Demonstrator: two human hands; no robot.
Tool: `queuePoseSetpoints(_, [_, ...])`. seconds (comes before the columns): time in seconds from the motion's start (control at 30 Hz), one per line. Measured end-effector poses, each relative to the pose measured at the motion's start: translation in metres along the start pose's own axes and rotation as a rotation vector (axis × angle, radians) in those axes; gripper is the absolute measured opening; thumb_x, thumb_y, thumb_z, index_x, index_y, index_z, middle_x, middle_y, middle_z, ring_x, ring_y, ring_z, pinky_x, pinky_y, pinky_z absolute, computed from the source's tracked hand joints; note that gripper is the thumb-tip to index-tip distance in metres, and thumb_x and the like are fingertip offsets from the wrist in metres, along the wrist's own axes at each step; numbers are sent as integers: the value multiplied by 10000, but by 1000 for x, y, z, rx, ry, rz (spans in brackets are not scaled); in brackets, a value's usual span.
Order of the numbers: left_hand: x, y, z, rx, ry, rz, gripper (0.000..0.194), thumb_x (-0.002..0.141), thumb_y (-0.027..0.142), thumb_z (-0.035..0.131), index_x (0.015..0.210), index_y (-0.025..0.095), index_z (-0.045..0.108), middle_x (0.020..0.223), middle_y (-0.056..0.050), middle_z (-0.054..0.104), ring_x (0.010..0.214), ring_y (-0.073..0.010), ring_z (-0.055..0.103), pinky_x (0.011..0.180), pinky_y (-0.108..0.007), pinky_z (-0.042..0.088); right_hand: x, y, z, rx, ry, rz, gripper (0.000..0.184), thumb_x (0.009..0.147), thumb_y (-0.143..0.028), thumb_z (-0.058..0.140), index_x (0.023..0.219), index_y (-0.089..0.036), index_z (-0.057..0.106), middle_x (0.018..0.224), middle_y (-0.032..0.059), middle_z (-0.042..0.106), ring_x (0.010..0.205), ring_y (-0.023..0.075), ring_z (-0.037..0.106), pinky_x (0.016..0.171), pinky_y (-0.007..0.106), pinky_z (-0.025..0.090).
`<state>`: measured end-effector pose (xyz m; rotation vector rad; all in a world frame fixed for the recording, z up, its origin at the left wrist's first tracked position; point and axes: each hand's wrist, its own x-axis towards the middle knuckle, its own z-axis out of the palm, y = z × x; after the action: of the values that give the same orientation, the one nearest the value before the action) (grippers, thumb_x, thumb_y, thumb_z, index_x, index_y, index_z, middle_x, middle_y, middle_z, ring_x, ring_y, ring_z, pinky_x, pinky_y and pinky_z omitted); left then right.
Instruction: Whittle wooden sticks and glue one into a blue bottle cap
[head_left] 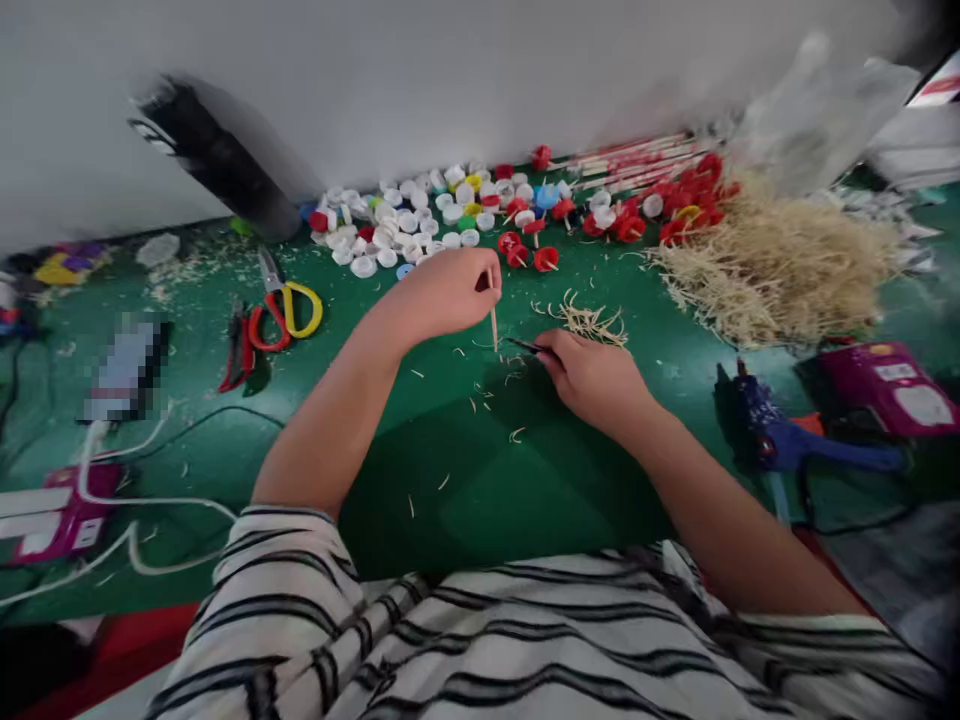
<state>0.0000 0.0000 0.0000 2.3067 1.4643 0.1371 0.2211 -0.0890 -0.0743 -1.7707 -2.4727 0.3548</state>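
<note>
From where I stand, following the head view, the person's left hand (459, 288) pinches a thin pale stick (494, 330) near its upper end, fingertips closed on it, and the stick hangs down nearly upright. It is over the middle of the green table (480, 480), in front of the white bottle caps (405, 218). The right hand (598, 380) is wrapped around a slim dark tool (525, 346), probably a small blade, whose tip points at the stick's lower end — just beside it, though I can't tell whether they touch.

Loose slivers (487, 398) lie below, and a little heap of curled shavings (589, 320) sits just beyond the right hand. I'd judge the step in hand to be paring the stick's lower end. The next move, to my eye, calls for a firm left pinch and a light, controlled stroke — edge turned away from the fingers. The scissors (286, 310) and blue glue gun (795, 445) lie well apart, untouched.
</note>
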Motion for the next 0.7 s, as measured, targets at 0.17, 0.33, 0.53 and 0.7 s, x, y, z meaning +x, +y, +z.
queuePoseSetpoints(0.17, [-11, 12, -9, 118, -43, -63, 247, 1017, 364, 534, 967, 216, 724, 884, -93, 724, 811, -234, 649, 766, -368, 469, 0, -7, -1, -89, 16, 14, 423, 1158, -394, 380, 1396, -214, 680, 1286, 101, 825, 965, 262, 761, 612, 351, 214])
queuePoseSetpoints(0.33, [-14, 19, -7, 223, 25, -92, 461, 1101, 425, 389, 886, 194, 725, 796, -107, 668, 890, -278, 684, 880, -406, 513, 10, -19, -14, -225, -22, 27, 503, 1182, -473, 296, 1285, -200, 706, 1113, 113, 833, 864, 249, 738, 610, 353, 173])
queuePoseSetpoints(0.53, [-7, 15, 0, 211, 55, -81, 458, 1107, 393, 368, 927, 177, 729, 818, -111, 660, 875, -266, 671, 898, -410, 512, 37, -25, -22, -300, 43, -25, 585, 1183, -444, 179, 1301, -180, 688, 1046, 140, 804, 778, 231, 681, 629, 352, 214])
queuePoseSetpoints(0.7, [-4, 8, 0, 179, 36, -26, 453, 1104, 365, 362, 864, 187, 702, 788, -95, 630, 817, -240, 637, 880, -395, 500, 52, -22, -9, -323, 58, -44, 609, 1172, -428, 129, 1370, -188, 653, 1067, 153, 795, 729, 213, 631, 630, 361, 229])
